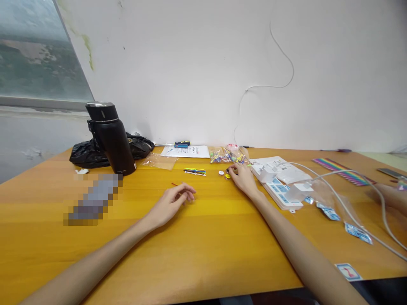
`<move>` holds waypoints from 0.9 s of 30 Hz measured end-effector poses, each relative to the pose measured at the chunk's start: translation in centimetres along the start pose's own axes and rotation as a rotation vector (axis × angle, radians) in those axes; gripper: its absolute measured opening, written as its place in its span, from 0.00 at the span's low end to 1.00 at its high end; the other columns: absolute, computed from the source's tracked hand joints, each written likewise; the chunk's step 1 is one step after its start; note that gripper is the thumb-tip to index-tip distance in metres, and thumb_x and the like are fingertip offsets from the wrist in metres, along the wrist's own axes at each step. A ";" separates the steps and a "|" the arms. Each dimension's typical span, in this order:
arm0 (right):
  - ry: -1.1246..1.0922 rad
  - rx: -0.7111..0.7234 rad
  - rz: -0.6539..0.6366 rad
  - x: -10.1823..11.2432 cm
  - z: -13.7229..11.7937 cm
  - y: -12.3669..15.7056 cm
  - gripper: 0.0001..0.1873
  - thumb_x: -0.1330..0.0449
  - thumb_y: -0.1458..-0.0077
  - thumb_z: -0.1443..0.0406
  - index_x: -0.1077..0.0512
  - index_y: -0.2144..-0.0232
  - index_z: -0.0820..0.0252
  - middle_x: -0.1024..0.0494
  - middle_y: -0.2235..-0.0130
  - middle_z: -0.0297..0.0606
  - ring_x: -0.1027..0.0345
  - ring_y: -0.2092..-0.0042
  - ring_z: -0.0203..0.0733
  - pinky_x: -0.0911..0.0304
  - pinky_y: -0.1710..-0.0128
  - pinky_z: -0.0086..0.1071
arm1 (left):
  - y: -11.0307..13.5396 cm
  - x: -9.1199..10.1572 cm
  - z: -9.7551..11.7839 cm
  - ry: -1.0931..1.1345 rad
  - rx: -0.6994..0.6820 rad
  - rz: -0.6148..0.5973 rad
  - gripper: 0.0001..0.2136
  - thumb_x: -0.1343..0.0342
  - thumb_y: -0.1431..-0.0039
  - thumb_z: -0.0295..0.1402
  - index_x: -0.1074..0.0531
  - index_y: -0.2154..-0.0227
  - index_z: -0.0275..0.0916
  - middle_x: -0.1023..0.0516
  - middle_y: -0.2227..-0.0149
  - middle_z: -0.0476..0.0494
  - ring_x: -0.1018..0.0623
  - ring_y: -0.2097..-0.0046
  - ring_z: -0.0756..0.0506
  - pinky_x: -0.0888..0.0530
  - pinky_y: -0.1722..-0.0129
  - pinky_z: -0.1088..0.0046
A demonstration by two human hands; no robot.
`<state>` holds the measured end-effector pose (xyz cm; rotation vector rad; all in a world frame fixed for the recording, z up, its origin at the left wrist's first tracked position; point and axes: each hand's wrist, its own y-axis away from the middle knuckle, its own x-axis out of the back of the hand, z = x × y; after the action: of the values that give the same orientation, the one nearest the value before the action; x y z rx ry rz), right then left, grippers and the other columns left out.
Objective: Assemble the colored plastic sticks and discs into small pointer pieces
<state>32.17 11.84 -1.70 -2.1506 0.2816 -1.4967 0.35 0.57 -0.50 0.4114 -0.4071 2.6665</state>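
Observation:
My left hand [174, 201] rests low over the table with its fingers curled in and the thumb against them. A thin reddish stick [174, 184] shows just behind its knuckles; whether the fingers hold it is hidden. Farther right, my right hand [243, 178] reaches to a small dark piece [227, 170], thumb and fingers pinched at it. Close by its fingertips lie a small yellow disc [227, 176] and a small white disc [221, 173]. Between the hands, a bundle of thin coloured plastic sticks [194, 171] lies on the tabletop.
A black flask [111, 140] stands before a black plastic bag [85, 154]. Toward the wall lie a screwdriver [182, 144], paper [199, 151] and a bag of colourful parts [222, 154]. A power strip [281, 195] with cables sits right. Another person's hand [389, 197] is at the far right.

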 end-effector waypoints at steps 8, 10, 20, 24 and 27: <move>-0.171 0.120 0.110 0.6 -1.9 0.3 0.11 0.50 0.34 0.66 0.28 0.60 0.59 0.23 0.57 0.42 0.33 0.51 0.48 0.41 0.49 0.40 | -0.2 2.4 -1.1 -0.549 -0.117 0.144 0.16 0.51 0.38 0.26 0.29 0.50 0.45 0.27 0.47 0.45 0.32 0.43 0.40 0.37 0.40 0.59; -0.238 0.198 0.087 1.0 -3.6 0.8 0.11 0.51 0.33 0.66 0.28 0.61 0.59 0.23 0.57 0.42 0.33 0.51 0.48 0.40 0.49 0.40 | -0.3 2.6 -1.6 -0.588 -0.125 0.137 0.17 0.51 0.37 0.27 0.29 0.47 0.46 0.29 0.44 0.46 0.34 0.42 0.40 0.37 0.40 0.58; -0.343 0.566 -0.237 1.8 -12.0 4.6 0.09 0.46 0.33 0.65 0.31 0.52 0.55 0.26 0.51 0.41 0.33 0.47 0.45 0.37 0.46 0.39 | -0.8 2.8 -3.4 -0.588 -0.072 0.147 0.14 0.48 0.36 0.32 0.29 0.49 0.43 0.24 0.53 0.43 0.29 0.49 0.40 0.32 0.46 0.58; -0.373 0.546 -0.259 1.2 -12.2 5.0 0.11 0.47 0.32 0.65 0.32 0.49 0.54 0.27 0.49 0.41 0.33 0.46 0.44 0.37 0.45 0.39 | -0.7 2.6 -2.9 -0.571 -0.076 0.145 0.17 0.49 0.35 0.34 0.32 0.44 0.46 0.27 0.46 0.43 0.30 0.44 0.40 0.33 0.42 0.57; -0.396 0.574 -0.284 0.8 -11.9 5.1 0.12 0.48 0.32 0.66 0.31 0.49 0.55 0.27 0.49 0.41 0.33 0.47 0.44 0.36 0.45 0.38 | -0.6 2.3 -2.6 -0.640 -0.117 0.088 0.21 0.52 0.32 0.34 0.36 0.38 0.51 0.39 0.33 0.46 0.40 0.34 0.40 0.41 0.35 0.54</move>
<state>22.05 3.81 -0.46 -1.9884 -0.5468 -1.0696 -2.03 2.78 -1.96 1.2376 -0.7728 2.5178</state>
